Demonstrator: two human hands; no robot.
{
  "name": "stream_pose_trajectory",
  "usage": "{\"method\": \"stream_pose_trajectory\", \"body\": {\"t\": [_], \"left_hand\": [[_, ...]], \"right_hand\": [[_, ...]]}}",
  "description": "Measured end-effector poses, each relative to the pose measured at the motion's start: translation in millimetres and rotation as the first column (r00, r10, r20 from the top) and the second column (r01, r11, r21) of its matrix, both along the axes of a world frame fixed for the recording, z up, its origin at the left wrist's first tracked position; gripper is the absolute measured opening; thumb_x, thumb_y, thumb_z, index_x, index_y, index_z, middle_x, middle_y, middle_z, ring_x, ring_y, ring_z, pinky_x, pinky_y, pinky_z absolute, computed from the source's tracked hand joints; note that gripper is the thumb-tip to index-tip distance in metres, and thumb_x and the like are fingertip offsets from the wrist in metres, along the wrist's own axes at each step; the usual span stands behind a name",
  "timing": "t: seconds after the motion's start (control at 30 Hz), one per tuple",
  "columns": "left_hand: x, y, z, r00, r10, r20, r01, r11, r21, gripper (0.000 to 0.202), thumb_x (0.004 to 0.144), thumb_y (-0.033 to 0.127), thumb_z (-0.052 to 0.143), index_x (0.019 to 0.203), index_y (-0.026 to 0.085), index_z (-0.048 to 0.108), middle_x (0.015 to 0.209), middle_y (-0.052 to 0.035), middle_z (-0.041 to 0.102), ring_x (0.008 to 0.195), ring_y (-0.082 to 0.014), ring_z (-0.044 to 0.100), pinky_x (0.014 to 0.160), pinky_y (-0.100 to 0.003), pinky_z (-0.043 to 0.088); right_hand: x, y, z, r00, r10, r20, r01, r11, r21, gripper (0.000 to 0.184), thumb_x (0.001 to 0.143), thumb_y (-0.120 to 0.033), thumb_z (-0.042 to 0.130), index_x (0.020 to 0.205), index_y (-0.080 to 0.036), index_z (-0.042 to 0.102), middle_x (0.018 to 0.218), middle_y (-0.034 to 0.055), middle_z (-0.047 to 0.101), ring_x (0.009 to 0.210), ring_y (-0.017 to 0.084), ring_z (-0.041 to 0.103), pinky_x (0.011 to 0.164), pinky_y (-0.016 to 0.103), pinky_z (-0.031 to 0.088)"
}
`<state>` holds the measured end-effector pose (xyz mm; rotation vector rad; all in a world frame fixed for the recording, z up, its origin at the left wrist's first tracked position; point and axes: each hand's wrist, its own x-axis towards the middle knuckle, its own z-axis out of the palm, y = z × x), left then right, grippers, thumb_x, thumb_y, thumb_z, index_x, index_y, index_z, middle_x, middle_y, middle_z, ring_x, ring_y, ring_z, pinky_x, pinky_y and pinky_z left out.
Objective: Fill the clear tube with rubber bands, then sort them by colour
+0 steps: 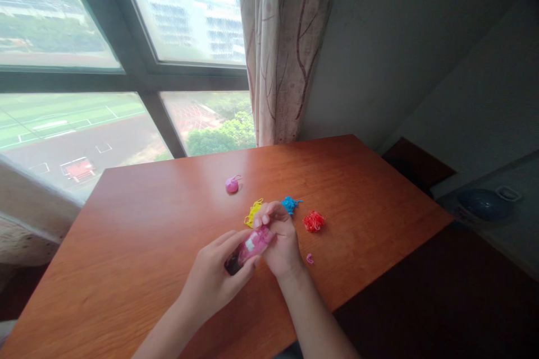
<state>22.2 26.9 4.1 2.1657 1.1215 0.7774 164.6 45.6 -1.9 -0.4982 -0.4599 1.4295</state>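
I hold a see-through pink container (256, 242) in front of me, just above the near middle of the wooden table (138, 258), tilted so that one end points up and to the right. My left hand (209, 274) has it from the left, thumb along the near side and fingers along the far side, closed on its body. A pale patch shows on its face, and a dark part sits at the lower end, between my left thumb and fingers. My right hand (283, 244) is at the upper end, palm turned toward it, fingers bent over with the tips close together at its rim; whether they grip it or only rest there, I cannot tell

Just beyond my right fingers lie a tangle of yellow loops (252, 215), partly hidden by them, and a blue bundle (289, 205). A red bundle (314, 221) lies to the right of the blue one, apart from it, and a small pink curl (310, 258) lies nearer me, beside my right wrist. Farther back, well apart from the bundles, is a round pink piece (231, 185) with a thin loop at its upper right
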Motion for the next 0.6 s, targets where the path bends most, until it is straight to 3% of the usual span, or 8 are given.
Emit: {"method": "stream_pose_trajectory", "body": {"t": [0.13,0.33,0.6], "left_hand": [[-1.1,0.3,1.3,1.000,-0.005,-0.010,0.005,1.000,-0.020,0.028,0.088,0.029,0.057,0.114,0.018,0.063,0.087,-0.0035,0.068,0.069,-0.0145,0.060,0.064,-0.024,0.047],[-3.2,0.6,1.8,0.999,-0.028,-0.031,0.028,1.000,-0.008,0.033,0.088,0.029,0.056,0.120,0.020,0.062,0.094,-0.0050,0.069,0.075,-0.0162,0.064,0.069,-0.025,0.050],[-7.7,2.1,3.8,0.992,-0.061,-0.110,0.060,0.998,-0.013,0.032,0.086,0.029,0.058,0.115,0.020,0.065,0.093,-0.0057,0.070,0.074,-0.0179,0.065,0.068,-0.026,0.051]], "right_hand": [[2.6,-1.2,3.9,0.999,0.013,-0.035,-0.013,1.000,0.002,0.022,0.058,-0.007,0.057,0.071,-0.023,0.065,0.063,-0.0047,0.051,0.061,0.011,0.049,0.062,0.024,0.039],[3.3,-0.3,5.6,0.998,-0.008,-0.061,0.006,1.000,-0.029,0.007,0.072,-0.022,0.058,0.072,-0.021,0.065,0.063,-0.0027,0.053,0.059,0.012,0.050,0.060,0.025,0.041],[9.3,2.4,6.5,0.996,-0.069,-0.049,0.065,0.995,-0.076,0.020,0.083,-0.040,0.060,0.076,-0.022,0.065,0.062,-0.0027,0.056,0.054,0.012,0.050,0.056,0.024,0.042]]}}
